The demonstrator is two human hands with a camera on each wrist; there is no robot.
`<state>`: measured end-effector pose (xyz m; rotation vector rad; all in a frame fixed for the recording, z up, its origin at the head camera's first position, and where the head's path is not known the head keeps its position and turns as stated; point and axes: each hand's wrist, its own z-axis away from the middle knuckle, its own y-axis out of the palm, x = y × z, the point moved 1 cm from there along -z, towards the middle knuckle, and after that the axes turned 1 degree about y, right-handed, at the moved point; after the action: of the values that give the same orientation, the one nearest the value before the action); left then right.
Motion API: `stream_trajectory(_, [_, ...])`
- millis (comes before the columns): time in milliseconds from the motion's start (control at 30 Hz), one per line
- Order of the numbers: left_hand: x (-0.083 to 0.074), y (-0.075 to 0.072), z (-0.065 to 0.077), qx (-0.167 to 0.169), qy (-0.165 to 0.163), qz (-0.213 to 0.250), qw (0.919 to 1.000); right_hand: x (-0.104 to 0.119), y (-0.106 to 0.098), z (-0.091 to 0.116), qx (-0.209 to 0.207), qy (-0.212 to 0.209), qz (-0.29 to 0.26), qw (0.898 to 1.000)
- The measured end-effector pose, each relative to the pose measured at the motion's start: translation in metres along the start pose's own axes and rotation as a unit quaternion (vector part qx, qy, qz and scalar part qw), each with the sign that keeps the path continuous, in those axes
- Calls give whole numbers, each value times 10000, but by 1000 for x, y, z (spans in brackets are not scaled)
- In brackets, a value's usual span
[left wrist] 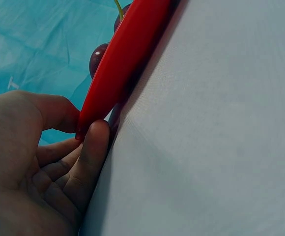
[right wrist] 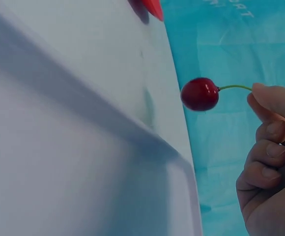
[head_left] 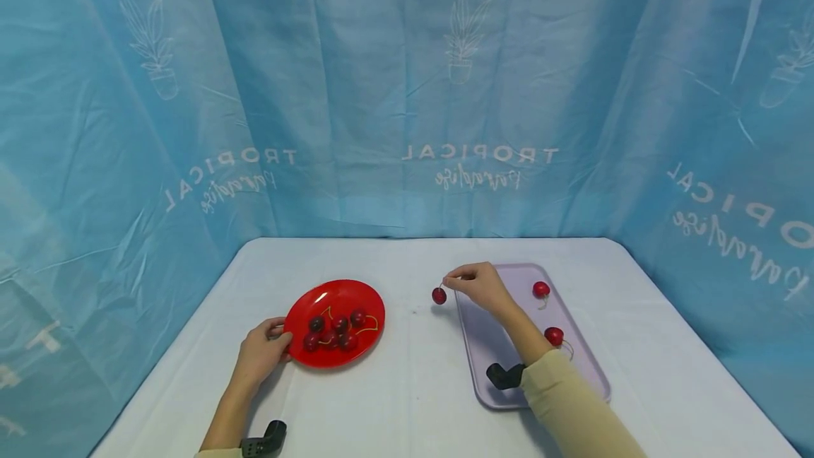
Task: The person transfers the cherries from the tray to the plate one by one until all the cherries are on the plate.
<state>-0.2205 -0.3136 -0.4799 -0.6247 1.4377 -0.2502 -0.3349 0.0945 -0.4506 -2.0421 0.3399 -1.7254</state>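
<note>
My left hand (head_left: 262, 350) pinches the near-left rim of a red plate (head_left: 299, 313), thumb on top and fingers beneath, as the left wrist view shows. Several dark red cherries (head_left: 340, 324), some with green stems, lie together on the plate. Between thumb and forefinger, my right hand (head_left: 481, 285) holds a single cherry (right wrist: 200, 94) by its green stem (right wrist: 235, 87). That cherry hangs in the air just left of a pale purple tray (head_left: 473, 345). Two more cherries lie on the tray, one toward the back (head_left: 541, 290), the other (head_left: 554, 336) close to my right forearm.
Both plate and tray stand on a white table (head_left: 407, 387), with a strip of tabletop between them. Blue printed curtains (head_left: 381, 112) hang behind the table and along both sides. My right forearm (head_left: 533, 338) crosses over the tray.
</note>
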Motion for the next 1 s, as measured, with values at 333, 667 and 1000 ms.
stream_trajectory(333, [0, 0, -1, 8, 12, 29, 10000, 4, 15, -2, 82, -153, -316, 9993])
stream_trajectory(667, [2, 1, -2, -27, -3, -73, 10000, 6, 29, -4, 353, 116, -773, 9963])
stream_trajectory(1000, [3, 1, -3, -47, -16, -76, 10000, 9, 46, -8, 321, 349, -909, 9947])
